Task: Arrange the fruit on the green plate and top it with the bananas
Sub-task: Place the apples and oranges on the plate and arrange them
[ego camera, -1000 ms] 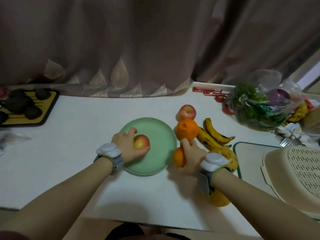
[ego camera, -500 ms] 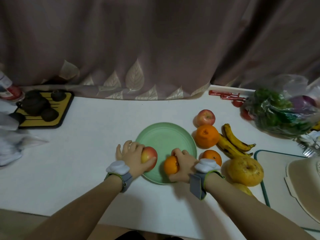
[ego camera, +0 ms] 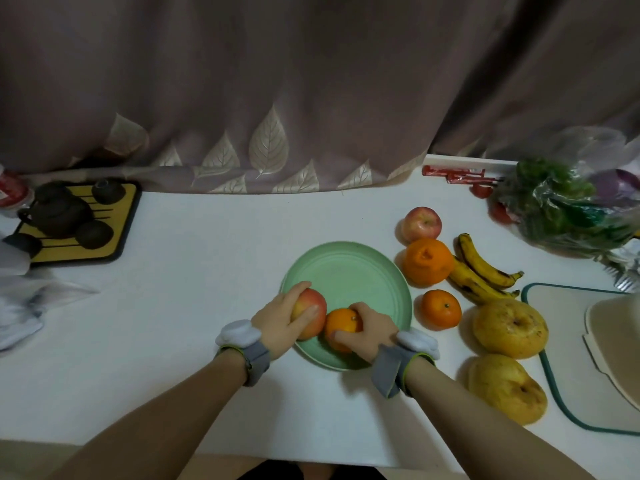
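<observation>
Now both hands sit low over the near edge of the plate (ego camera: pixel 346 268). Left hand (ego camera: pixel 277 318) wraps an apple (ego camera: pixel 311 317); right hand (ego camera: pixel 372 332) closes on an orange (ego camera: pixel 341 327), the two fruits touching. Both look firm and round, likely to roll on the shallow plate (best set down against each other). Bananas (ego camera: pixel 481 271) lie right of the plate, soft and spotted; I'd lift them mid-length, gently. Loose fruit beside them: another apple (ego camera: pixel 420 223), two oranges, two pears. Palms hide whether either held fruit actually rests on the plate.
</observation>
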`<state>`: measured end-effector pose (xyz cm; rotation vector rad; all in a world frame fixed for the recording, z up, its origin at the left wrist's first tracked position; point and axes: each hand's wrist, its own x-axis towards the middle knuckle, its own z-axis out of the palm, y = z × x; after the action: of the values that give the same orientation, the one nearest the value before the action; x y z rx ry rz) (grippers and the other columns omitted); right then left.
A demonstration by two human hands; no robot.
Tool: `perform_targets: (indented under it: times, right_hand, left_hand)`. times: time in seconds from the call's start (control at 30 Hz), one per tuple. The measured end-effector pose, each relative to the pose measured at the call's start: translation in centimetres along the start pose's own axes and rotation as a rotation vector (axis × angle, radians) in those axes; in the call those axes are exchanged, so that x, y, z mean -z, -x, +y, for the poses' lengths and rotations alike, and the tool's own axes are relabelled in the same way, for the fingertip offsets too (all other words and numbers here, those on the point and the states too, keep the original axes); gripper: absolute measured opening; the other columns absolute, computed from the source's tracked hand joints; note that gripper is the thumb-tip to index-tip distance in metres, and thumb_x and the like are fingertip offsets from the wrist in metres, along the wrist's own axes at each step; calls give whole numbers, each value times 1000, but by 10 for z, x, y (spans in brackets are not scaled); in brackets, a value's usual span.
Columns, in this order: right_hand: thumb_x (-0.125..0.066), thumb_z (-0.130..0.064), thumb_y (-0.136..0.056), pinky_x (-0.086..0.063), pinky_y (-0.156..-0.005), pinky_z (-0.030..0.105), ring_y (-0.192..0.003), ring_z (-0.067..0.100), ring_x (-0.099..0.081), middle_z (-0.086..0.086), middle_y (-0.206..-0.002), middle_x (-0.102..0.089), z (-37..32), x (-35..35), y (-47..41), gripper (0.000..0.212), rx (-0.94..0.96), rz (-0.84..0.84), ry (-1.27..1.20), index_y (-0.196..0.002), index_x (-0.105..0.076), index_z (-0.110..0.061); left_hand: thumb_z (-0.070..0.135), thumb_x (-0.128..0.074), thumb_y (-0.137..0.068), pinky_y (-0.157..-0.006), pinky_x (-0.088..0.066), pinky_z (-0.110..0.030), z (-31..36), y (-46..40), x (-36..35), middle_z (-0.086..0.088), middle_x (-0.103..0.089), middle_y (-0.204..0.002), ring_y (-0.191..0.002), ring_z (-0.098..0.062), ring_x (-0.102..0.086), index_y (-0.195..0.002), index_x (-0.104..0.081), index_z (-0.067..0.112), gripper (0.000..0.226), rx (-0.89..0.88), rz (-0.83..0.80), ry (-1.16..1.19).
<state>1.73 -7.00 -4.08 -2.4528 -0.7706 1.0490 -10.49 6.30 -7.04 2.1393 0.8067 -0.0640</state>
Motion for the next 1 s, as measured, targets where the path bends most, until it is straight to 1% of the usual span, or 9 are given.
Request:
perform_targets:
  times: [0.1, 0.23, 0.37, 0.47, 0.57, 0.67, 0.8, 0.9, 1.0]
  right_hand:
    - [-54, -53, -82, -43, -89, 31, -102, 30, -58, 13, -114, -62, -1, 2, -8, 53, -182, 35, -265, -114, -58, -11]
    - [-43, -61, -83, -51, -57, 27, -53, 24, -65, 13, -66, -70, 0, -6, -4, 60, -334, -125, -634, -106, -55, -7]
    - [-43, -56, -87, -44, -85, 31, -95, 29, -60, 13, -102, -63, 9, -6, 0, 54, -182, -96, -321, -110, -59, -10]
    - [-40, -61, -78, -40, -76, 35, -89, 27, -57, 7, -88, -60, 11, -3, 5, 51, -41, -49, 47, -81, -62, -15]
    - [-38, -63, -83, -41, -82, 37, -90, 25, -59, 7, -92, -67, 12, -5, 9, 54, 0, -47, 146, -85, -67, -17]
    - [-33, -60, -89, -36, -89, 36, -88, 22, -57, 4, -90, -69, 16, -9, 16, 52, 8, 18, 149, -83, -66, -20]
    - [-26, -52, -95, -32, -98, 39, -82, 23, -55, 0, -74, -62, 21, -5, 13, 51, 141, 57, 270, -62, -53, -24]
    - [-23, -48, -86, -42, -91, 41, -91, 31, -60, 11, -95, -68, 34, 5, 11, 57, 252, 352, 112, -84, -69, -14]
    - [-32, -32, -76, -48, -80, 45, -96, 41, -59, 19, -106, -64, 55, 13, 3, 48, 203, 663, 202, -96, -68, -8]
  left_hand:
    - [73, -28, -69, -99, -39, -36, -3, 2, 0, -7, -43, -138, -117, -28, -48, -136, -26, 34, 77, -16, -53, -40]
    - [76, -18, -61, -109, -23, -40, -1, -3, 4, 2, -41, -142, -130, -31, -30, -133, -30, 37, 83, -77, -55, -164]
    - [87, -12, -54, -114, 1, -41, -1, -4, 15, 7, -21, -153, -142, -26, 0, -133, -32, 39, 95, -170, -66, -292]
    - [80, 0, -71, -113, -3, -39, -2, -9, 18, -3, -30, -150, -140, -26, -9, -130, -41, 33, 86, -432, 17, -375]
    - [64, -11, -87, -110, -25, -44, 4, -11, 17, -10, -51, -136, -132, -31, -36, -121, -50, 22, 67, -640, -80, -439]
    - [74, -26, -79, -104, -33, -53, 14, -7, 14, -12, -52, -135, -124, -35, -48, -119, -53, 17, 74, -748, -199, -551]
    - [72, -62, -58, -111, -23, -44, 33, -5, 18, -8, -45, -139, -131, -32, -33, -128, -42, 18, 91, -716, -326, -744]
    - [63, -72, -55, -107, -27, -47, 43, -3, 11, -7, -48, -132, -126, -36, -32, -131, -32, 20, 96, -722, -354, -910]
    - [50, -73, -60, -102, -32, -50, 49, -4, 5, -6, -47, -131, -124, -40, -32, -133, -26, 21, 91, -710, -374, -976]
